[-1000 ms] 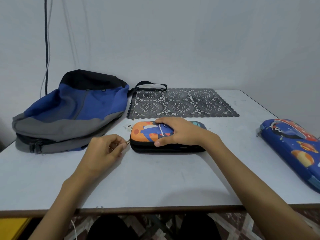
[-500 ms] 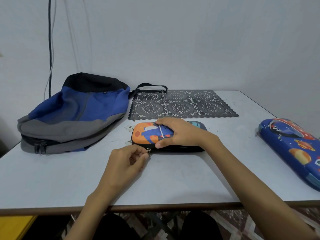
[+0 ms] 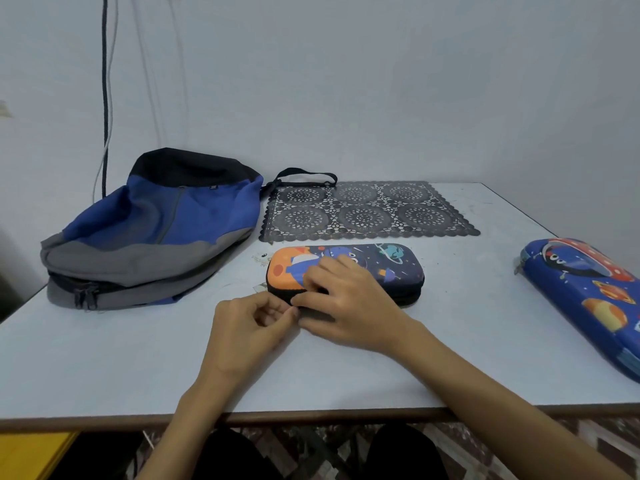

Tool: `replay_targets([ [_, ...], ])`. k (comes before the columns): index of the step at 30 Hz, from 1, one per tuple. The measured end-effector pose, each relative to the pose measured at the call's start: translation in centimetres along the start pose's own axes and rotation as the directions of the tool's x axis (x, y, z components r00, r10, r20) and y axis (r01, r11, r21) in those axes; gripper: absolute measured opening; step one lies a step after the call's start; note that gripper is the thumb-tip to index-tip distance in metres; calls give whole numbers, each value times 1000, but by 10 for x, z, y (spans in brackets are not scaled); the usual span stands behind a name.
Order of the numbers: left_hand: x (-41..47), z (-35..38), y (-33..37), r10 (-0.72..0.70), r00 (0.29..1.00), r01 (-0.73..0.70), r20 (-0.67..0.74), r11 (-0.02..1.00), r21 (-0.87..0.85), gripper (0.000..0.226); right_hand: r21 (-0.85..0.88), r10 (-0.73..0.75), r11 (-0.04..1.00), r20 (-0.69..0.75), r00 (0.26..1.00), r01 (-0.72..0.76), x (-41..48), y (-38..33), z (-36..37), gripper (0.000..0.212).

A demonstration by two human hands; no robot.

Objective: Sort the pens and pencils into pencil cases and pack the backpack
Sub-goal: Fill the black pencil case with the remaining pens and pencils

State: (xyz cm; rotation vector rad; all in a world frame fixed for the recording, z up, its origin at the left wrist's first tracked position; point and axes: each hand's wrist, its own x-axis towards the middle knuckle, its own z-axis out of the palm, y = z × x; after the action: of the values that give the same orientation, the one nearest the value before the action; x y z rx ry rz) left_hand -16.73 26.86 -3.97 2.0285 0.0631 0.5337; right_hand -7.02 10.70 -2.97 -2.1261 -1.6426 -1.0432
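Head view: the space-print pencil case (image 3: 381,263) lies flat on the desk (image 3: 138,358), near the backpack (image 3: 152,230). The left hand (image 3: 249,327) has its grip pinched at the near seam, apparently on the hidden zip pull. The right hand (image 3: 349,306) has its grip clamped over the lid. Pull along the seam, steadying the case.

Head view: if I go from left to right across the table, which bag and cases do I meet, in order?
blue and grey backpack → orange and navy pencil case → blue pencil case. I leave out the lace mat, as it overlaps the middle case.
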Motion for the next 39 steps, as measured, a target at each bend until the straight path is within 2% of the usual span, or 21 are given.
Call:
replay_targets([
  [4, -1, 0, -3, -28, 999, 30, 25, 997, -69, 15, -23, -20, 1000, -23, 1000, 20, -3, -8, 13, 20],
  [8, 17, -7, -14, -78, 984, 66, -161, 995, -78, 17, 38, 37, 999, -101, 994, -33, -5, -11, 18, 18],
  [10, 34, -7, -13, -62, 980, 51, -189, 997, -64, 28, 39, 46, 998, -89, 995, -43, -5, -14, 17, 14],
  [12, 55, 1, -11, -22, 992, 16, -120, 998, -54, 39, 36, 60, 998, -75, 995, -57, -3, -18, 15, 11],
  [15, 80, 21, -1, 20, 998, -20, 52, 1000, 1, 34, 45, 101, 994, -68, 993, -98, -2, -24, 13, 7],
  [17, 88, 34, 4, 10, 994, -27, 105, 987, 161, 30, 69, 144, 988, -50, 988, -141, -3, -25, 13, 7],
  [19, 89, 39, 4, 6, 996, -37, 91, 937, 346, 33, 102, 181, 979, -20, 983, -178, -5, -24, 12, 8],
  [20, 89, 40, 4, 9, 997, -38, 77, 926, 375, 33, 120, 192, 974, -4, 981, -190, -5, -24, 12, 8],
  [23, 89, 39, 1, 1, 998, -19, 55, 944, 329, 29, 174, 225, 958, 44, 973, -229, -6, -24, 9, 5],
  [27, 89, 38, 0, 26, 998, -40, 50, 954, 297, 42, 251, 336, 905, 72, 939, -343, -11, -18, -4, 3],
  [32, 89, 38, -1, 22, 999, -33, 37, 945, 326, 44, 225, 477, 852, 41, 878, -473, -42, -3, -29, 17],
  [39, 89, 40, -1, 22, 1000, -26, 17, 948, 318, 44, 210, 595, 781, 38, 803, -589, -76, 18, -51, 16],
])
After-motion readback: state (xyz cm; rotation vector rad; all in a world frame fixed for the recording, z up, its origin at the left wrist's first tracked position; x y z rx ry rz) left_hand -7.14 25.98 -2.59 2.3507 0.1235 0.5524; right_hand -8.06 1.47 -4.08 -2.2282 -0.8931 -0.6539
